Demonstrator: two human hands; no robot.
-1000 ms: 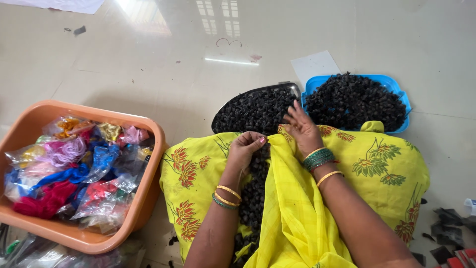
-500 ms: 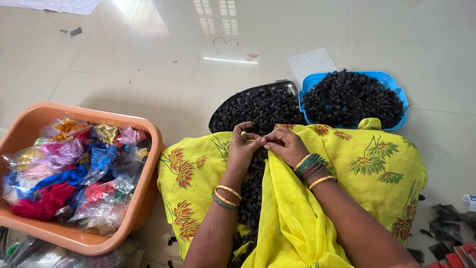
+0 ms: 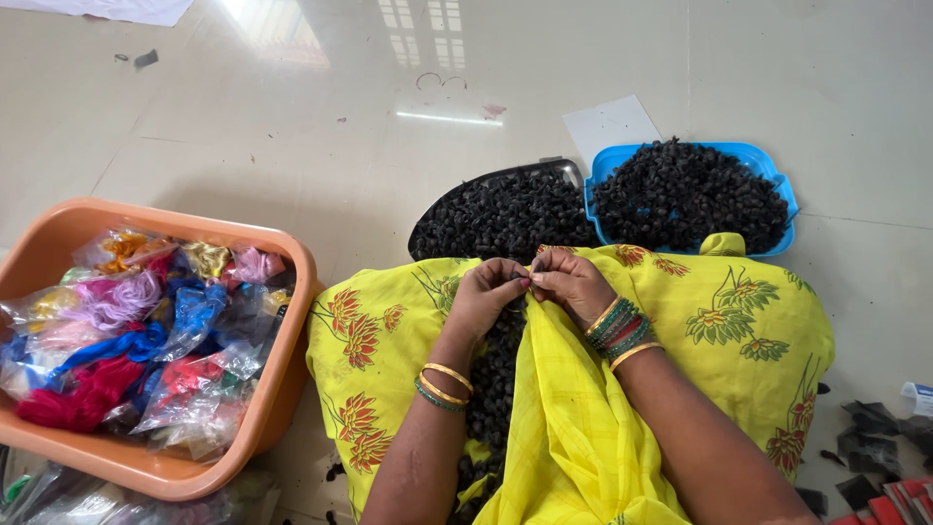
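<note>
- We see the glossy cream tiled floor spreading out well beyond the fingertips on every side.
- The yellow cloth with red and green flower print drapes over the lap, directly under and to both sides of the fingers.
- The orange plastic tub sits well to the left of the fingers, packed with clear bags of coloured thread.
- The blue plastic tray lies beyond the fingers and to their right, heaped with small black beads.
- A black tray heaped with the same dark pieces lies just beyond the fingertips, beside the blue tray.
- A line of black beaded pieces runs down the lap from just beneath the fingers toward the body.
- The right hand, with green and gold bangles at the wrist, meets the left hand, with gold and green bangles, at the fingertips.
- Both sets of fingers are pinched together on one small dark bead between them; it is too small for us to tell more.
</note>
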